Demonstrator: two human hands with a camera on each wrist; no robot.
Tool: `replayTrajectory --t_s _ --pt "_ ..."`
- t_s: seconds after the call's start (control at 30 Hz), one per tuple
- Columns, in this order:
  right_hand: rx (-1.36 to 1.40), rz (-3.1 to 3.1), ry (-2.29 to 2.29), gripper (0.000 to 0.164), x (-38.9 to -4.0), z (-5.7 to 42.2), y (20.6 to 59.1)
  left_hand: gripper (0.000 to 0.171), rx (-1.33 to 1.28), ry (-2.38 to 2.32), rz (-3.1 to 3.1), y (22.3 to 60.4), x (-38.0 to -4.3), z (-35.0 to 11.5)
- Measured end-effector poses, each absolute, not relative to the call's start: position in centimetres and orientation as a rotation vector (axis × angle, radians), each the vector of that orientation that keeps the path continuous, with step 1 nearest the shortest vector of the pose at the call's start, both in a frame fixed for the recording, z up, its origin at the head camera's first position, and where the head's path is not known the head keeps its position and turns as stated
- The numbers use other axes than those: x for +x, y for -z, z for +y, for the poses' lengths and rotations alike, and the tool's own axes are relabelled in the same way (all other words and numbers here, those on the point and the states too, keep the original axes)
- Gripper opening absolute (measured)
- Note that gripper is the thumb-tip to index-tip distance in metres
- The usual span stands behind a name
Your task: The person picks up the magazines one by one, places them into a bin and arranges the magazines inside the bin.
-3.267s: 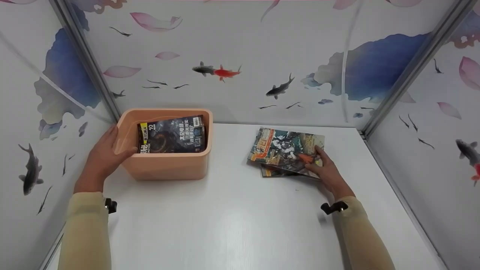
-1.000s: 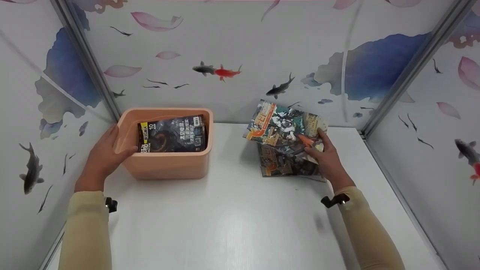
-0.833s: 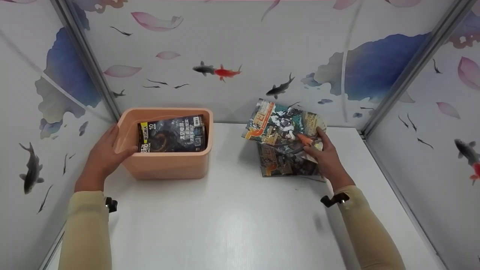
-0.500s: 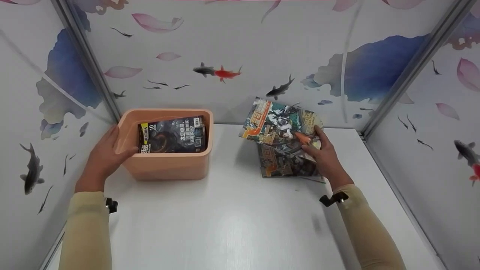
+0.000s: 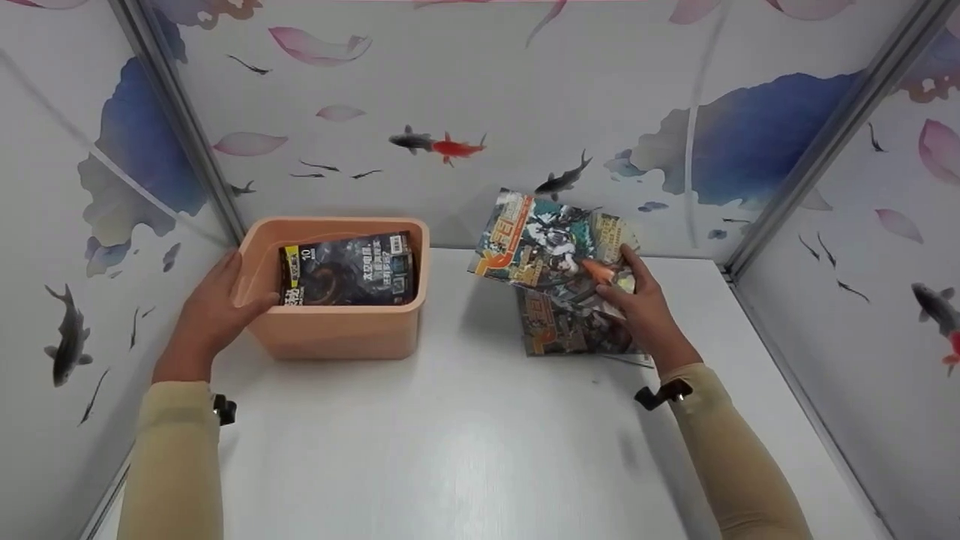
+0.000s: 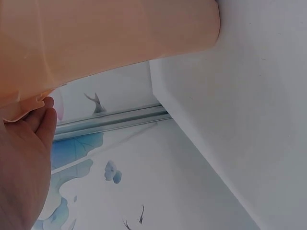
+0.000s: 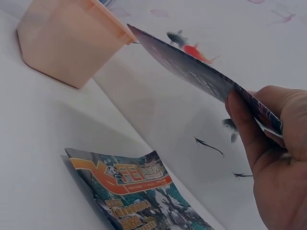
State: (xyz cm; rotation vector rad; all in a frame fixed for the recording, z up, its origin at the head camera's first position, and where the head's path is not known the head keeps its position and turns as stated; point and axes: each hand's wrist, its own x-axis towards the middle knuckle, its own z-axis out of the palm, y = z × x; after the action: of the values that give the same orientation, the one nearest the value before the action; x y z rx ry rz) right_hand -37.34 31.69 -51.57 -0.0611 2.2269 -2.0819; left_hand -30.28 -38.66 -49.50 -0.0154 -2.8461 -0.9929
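Note:
An orange plastic storage bin point(image 5: 337, 335) stands at the table's back left, with dark-covered magazines point(image 5: 341, 271) lying inside. My left hand point(image 5: 204, 319) grips its left rim, thumb on the front corner; the left wrist view shows fingertips point(image 6: 48, 115) hooked under the lip. Between thumb and fingers, my right hand point(image 5: 646, 311) pinches the right end of a colourful magazine point(image 5: 547, 240), tilted and raised off the table. Beneath it, partly covered in the head view, lies a similar magazine point(image 5: 551, 334), with another page edge showing under its lower right corner.
The white table point(image 5: 450, 442) is enclosed by white panels point(image 5: 480, 82) printed with fish, petals and blue leaves. Metal posts point(image 5: 176, 112) stand at the back corners. The bin is close against the back panel.
My right hand has lifted the top magazine from the pile, uncovering the one below, and has carried it slightly left toward the bin. My left hand has kept its hold on the rim.

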Motion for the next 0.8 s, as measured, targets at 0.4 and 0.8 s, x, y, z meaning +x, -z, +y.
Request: replayTrajectory --t_s 0.4,0.8 --pt "-0.228 2.255 2.089 0.099 -38.0 29.4 50.8 0.119 -0.048 0.955 -2.877 49.5 -30.3 -38.9" --pt "-0.312 2.217 2.105 0.099 -38.6 26.8 49.5 0.12 -0.047 0.939 -2.872 49.4 -30.5 -38.7"
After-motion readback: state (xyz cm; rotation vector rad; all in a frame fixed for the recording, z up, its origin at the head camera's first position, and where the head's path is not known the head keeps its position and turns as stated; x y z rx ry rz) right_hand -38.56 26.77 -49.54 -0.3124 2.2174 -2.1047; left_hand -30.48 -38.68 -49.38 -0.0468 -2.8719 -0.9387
